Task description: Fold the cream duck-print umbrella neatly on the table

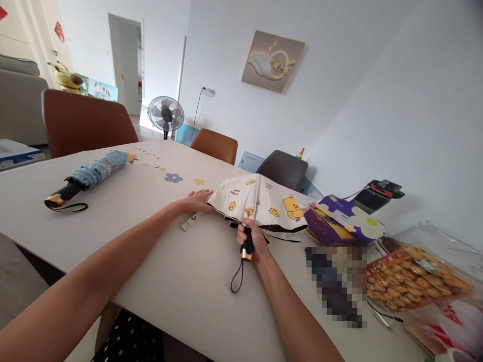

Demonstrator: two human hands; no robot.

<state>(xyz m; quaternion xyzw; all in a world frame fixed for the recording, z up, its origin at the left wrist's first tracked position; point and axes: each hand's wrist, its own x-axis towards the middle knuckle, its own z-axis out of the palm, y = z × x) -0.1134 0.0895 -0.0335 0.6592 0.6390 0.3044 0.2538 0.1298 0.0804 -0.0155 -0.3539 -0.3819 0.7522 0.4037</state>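
A cream umbrella (260, 196) printed with yellow ducks lies partly spread on the table, its folds loose and its black underside showing along the rim. My right hand (254, 236) is wrapped around its black handle, which has a gold end and a dangling wrist loop. At the canopy's left edge, my left hand (198, 200) reaches out with its fingers extended; the canopy hides part of it. A small cream strap (188, 221) sticks out below that hand. Farther left lies a folded blue umbrella (100, 170) with a black and gold handle.
Purple boxes (345, 218), a pack of cookies (418, 279) and a pixelated patch (335, 286) crowd the right side of the table (181, 296). Chairs (88, 123) stand along the far side, with a fan (166, 113) behind.
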